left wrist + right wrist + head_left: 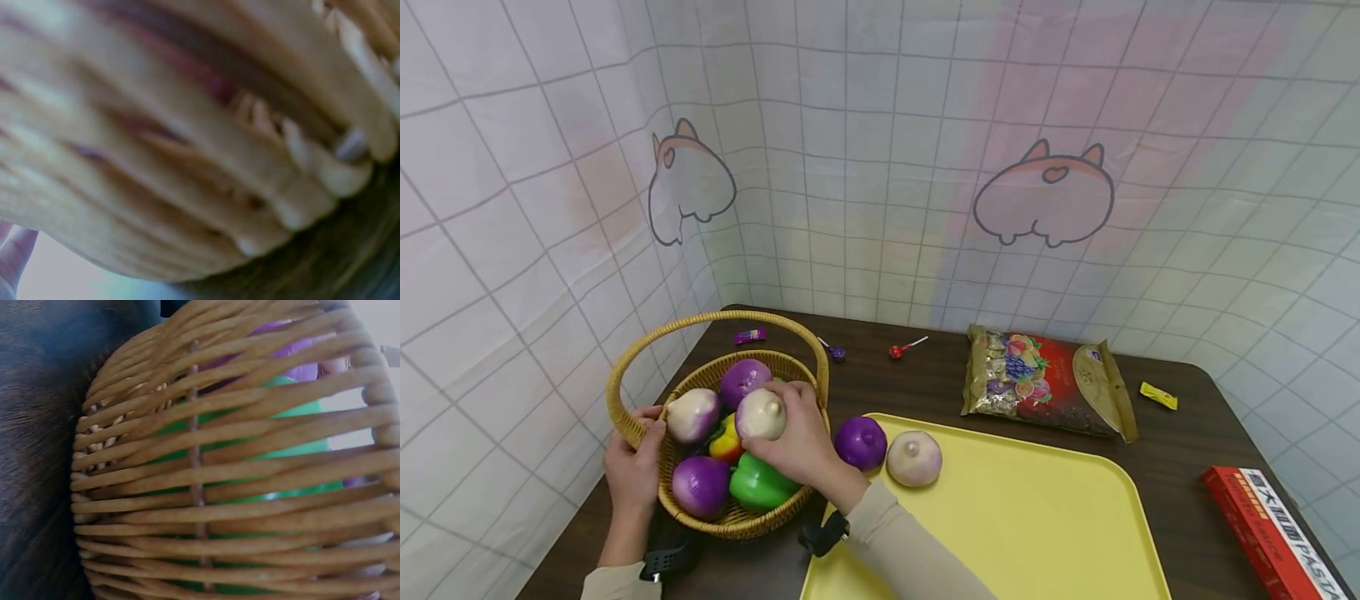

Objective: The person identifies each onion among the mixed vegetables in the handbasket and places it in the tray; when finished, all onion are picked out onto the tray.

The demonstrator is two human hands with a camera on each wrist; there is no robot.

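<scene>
At the left of the table stands a wicker basket (741, 528) with an arched handle (752, 317). My left hand (632, 467) grips its left rim where the handle joins. Over the basket's contents, my right hand (803, 433) holds a white and purple turnip (762, 415) between thumb and fingers. Around it in the basket lie another turnip (693, 416), purple round vegetables (702, 487), a green bell pepper (762, 483) and a small yellow and red pepper (726, 442). Both wrist views show mostly the basket's woven side (250, 487), with the hands largely hidden.
A yellow tray (1022, 517) lies right of the basket, bearing a purple round vegetable (861, 443) and a pale turnip (914, 458). Behind are two lollipops (896, 352), a purple wrapped candy (750, 336) and a candy bag (1048, 379). A yellow candy (1159, 395) and red pasta box (1270, 533) lie right.
</scene>
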